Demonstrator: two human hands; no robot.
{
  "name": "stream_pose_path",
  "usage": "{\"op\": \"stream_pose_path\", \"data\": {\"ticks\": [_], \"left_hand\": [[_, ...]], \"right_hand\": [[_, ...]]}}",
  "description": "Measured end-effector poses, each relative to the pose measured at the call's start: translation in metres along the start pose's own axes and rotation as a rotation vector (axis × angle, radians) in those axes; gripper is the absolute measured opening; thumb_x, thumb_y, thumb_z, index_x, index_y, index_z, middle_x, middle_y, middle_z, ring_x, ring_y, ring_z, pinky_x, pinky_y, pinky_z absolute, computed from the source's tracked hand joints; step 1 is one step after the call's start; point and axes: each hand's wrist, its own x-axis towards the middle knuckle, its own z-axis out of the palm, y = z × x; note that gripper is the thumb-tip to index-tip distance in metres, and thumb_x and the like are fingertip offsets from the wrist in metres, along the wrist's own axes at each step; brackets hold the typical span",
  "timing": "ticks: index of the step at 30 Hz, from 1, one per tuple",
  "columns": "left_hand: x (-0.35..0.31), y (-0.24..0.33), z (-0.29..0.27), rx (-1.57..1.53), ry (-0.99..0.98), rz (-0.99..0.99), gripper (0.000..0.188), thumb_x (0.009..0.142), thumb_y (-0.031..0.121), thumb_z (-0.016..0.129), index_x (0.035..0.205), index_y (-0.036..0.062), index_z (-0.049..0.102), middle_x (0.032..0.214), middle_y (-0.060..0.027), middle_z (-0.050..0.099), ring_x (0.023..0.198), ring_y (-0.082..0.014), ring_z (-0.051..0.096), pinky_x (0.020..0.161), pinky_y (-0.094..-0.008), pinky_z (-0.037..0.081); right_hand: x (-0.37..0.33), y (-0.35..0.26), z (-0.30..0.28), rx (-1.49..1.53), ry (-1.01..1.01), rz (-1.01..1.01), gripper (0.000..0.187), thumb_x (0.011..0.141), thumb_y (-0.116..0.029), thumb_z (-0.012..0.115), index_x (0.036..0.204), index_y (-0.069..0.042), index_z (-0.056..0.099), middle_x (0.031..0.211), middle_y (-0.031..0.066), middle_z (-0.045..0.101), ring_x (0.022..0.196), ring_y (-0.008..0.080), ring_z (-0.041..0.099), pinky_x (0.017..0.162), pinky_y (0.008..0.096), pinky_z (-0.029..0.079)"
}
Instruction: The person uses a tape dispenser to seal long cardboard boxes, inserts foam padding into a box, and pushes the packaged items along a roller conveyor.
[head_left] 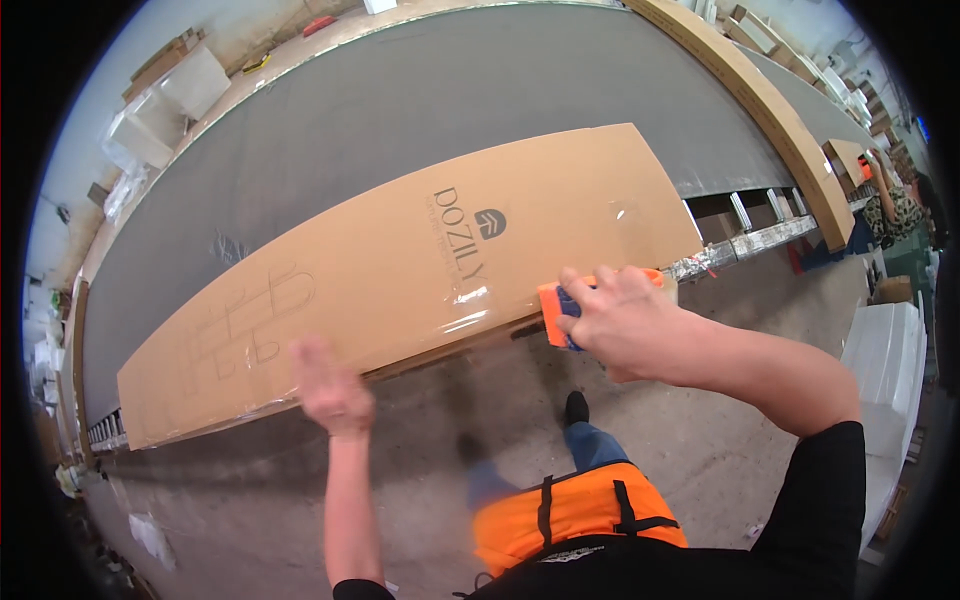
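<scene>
A long, flat brown cardboard box [370, 260] with dark printing and a line drawing lies along the near edge of a grey conveyor belt [400, 90]. My right hand [625, 325] is closed round an orange and blue tape dispenser [552, 315] at the box's near edge, towards its right end. Shiny clear tape [467, 312] shows on the box near that edge. Over the near edge further left is my left hand [333, 385], blurred by motion, with its fingers stretched out and nothing visible in them. I cannot tell whether it touches the cardboard.
Another long narrow carton [760, 110] lies across the belt at the right. Beyond it, at the far right, a person in a patterned top [893, 208] is at work. White foam blocks [885, 370] stand at my right. More white packages [165, 105] are stacked beyond the belt's far left.
</scene>
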Motion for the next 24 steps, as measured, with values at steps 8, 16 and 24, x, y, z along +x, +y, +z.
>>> {"op": "stream_pose_path", "data": {"ticks": [8, 16, 24], "left_hand": [[0.065, 0.178, 0.036, -0.157, -0.278, 0.273, 0.048, 0.101, 0.037, 0.045, 0.140, 0.0096, 0.053, 0.147, -0.0083, 0.050, 0.135, -0.0408, 0.045, 0.112, -0.0501, 0.036], [0.050, 0.144, 0.022, 0.020, -0.262, 0.291, 0.080, 0.093, 0.067, 0.043, 0.135, -0.0002, 0.054, 0.141, -0.0162, 0.054, 0.132, -0.0437, 0.047, 0.109, -0.0532, 0.040], [0.061, 0.140, 0.014, 0.041, -0.237, 0.331, 0.087, 0.087, 0.070, 0.048, 0.134, -0.0025, 0.054, 0.138, -0.0178, 0.056, 0.132, -0.0435, 0.048, 0.107, -0.0519, 0.041]], "right_hand": [[-0.003, 0.003, 0.000, -0.022, 0.072, -0.110, 0.021, 0.063, -0.013, 0.073, 0.080, -0.001, 0.073, 0.098, 0.0196, 0.059, 0.079, 0.0263, 0.062, 0.059, 0.0349, 0.049], [-0.004, -0.004, 0.026, -0.018, 0.363, -0.162, 0.016, 0.068, -0.019, 0.066, 0.074, -0.006, 0.074, 0.082, 0.0140, 0.061, 0.076, 0.0246, 0.061, 0.055, 0.0320, 0.046], [-0.067, 0.073, 0.036, -0.002, 0.107, 0.002, 0.022, 0.070, -0.006, 0.070, 0.091, -0.001, 0.073, 0.099, 0.0189, 0.059, 0.082, 0.0283, 0.065, 0.067, 0.0359, 0.055]]}}
